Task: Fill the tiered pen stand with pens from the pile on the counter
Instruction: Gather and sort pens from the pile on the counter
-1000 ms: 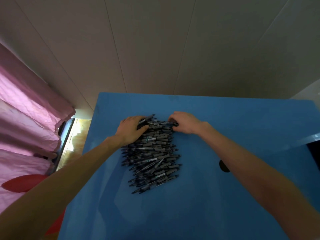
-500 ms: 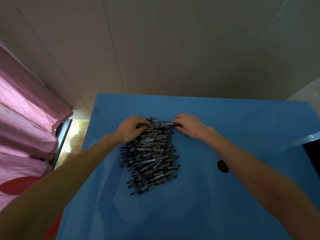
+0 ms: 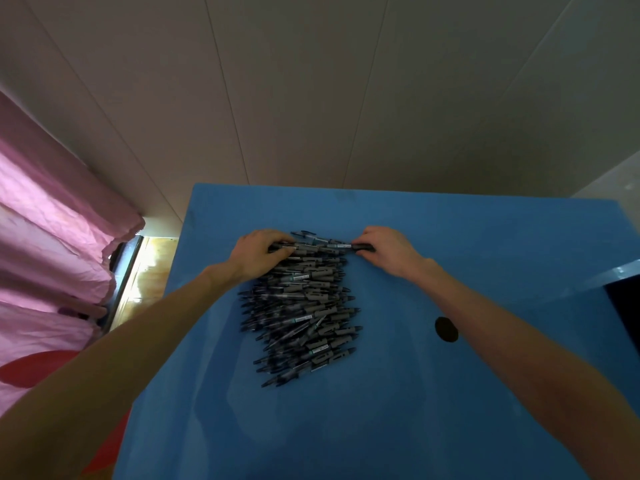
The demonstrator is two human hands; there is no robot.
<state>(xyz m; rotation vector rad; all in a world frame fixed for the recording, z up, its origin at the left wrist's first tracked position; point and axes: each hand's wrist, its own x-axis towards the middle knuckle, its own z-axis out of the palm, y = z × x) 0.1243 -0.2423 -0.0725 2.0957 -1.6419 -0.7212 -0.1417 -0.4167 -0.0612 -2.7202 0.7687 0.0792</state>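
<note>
We are drawing both hands slightly apart along the pen pile (image 3: 301,299) by the surface's far edge, left hand (image 3: 258,254) and right hand (image 3: 384,252) each pinching pens; stand unseen

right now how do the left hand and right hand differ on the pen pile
The left hand lies over the pen pile's far left corner, fingers curled onto several pens. The right hand sits at the pile's far right edge, mostly on the blue counter, pinching a dark pen end. Both work the pile's far end.
</note>
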